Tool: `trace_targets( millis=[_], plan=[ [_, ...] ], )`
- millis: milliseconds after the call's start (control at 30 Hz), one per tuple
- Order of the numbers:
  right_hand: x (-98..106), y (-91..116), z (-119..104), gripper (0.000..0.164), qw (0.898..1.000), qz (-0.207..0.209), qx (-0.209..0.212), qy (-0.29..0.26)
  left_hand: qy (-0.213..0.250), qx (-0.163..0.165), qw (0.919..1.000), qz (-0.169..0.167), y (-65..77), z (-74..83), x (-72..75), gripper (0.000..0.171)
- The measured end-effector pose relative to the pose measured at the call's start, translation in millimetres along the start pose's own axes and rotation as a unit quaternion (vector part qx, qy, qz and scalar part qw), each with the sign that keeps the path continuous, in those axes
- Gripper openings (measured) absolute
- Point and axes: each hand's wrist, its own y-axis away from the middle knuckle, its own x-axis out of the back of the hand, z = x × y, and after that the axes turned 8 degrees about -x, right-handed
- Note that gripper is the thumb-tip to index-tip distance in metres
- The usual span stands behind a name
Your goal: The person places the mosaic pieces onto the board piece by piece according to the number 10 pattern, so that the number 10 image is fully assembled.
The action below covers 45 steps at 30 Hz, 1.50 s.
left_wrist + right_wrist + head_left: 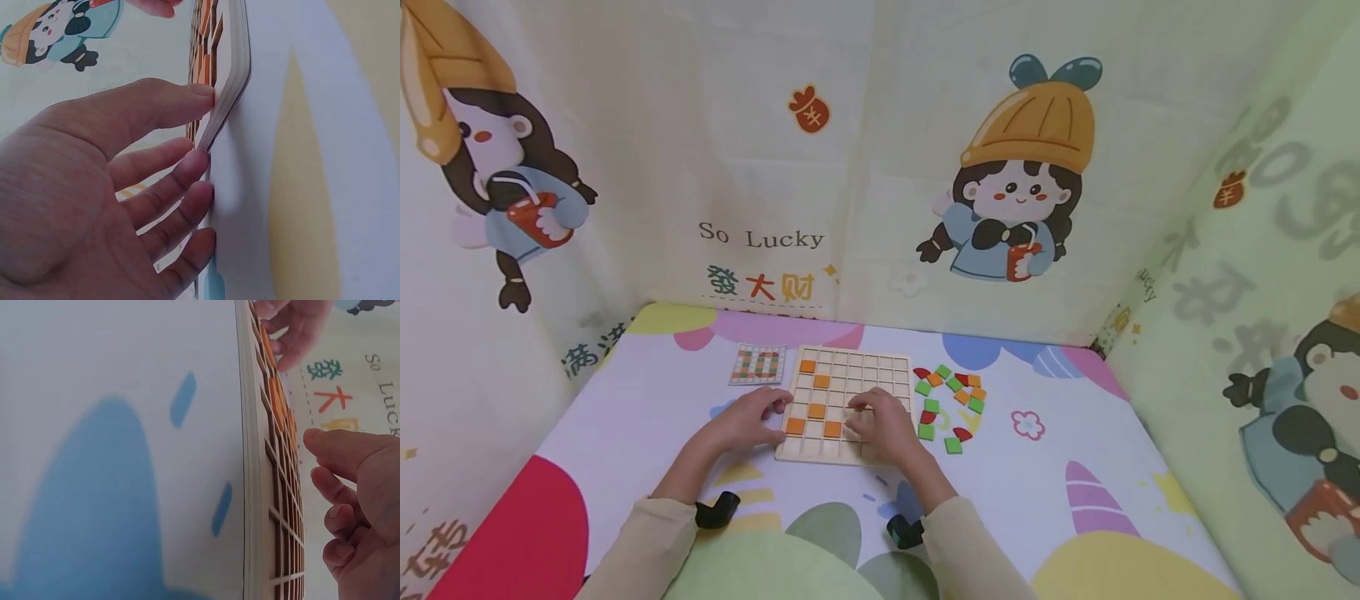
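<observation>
A pale wooden grid board (880, 367) lies on the table, with several orange square tiles (816, 411) in cells of its left part. My left hand (748, 421) is at the board's left edge. In the left wrist view, that hand's thumb (187, 100) rests against the board near its corner, and its other fingers are spread, gently bent. Over the middle of the board hovers my right hand (883, 425), hiding some cells. The right wrist view shows its thumb (337, 447) and index finger apart, with no tile visible between them; the other fingers are loosely curled.
Right of the board lie loose pieces: green squares (953, 446), orange squares (934, 380) and red rounded pieces (929, 417). A small card (757, 365) printed with a coloured grid lies at the board's upper left. Printed cloth walls (880, 167) enclose the table's back and sides.
</observation>
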Motion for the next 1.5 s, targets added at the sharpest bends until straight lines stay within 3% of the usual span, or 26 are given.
trace_targets(
  millis=[400, 1100, 1500],
  plan=[
    [15.8, 7.0, 29.1, 0.023, 0.999, 0.035, -0.010, 0.002, -0.003, -0.023, 0.9997, -0.002, 0.8, -5.3, -0.1, 0.058],
    [43.4, 26.3, 73.4, 0.022, 0.994, 0.083, -0.070, 0.025, 0.013, -0.003, 0.9999, -0.006, -1.6, -5.7, -0.6, 0.059],
    [50.2, 36.5, 93.4, 0.025, 0.991, 0.090, -0.093, 0.028, 0.009, -0.013, 0.9999, -0.003, -2.4, -7.8, -0.7, 0.059]
  ],
)
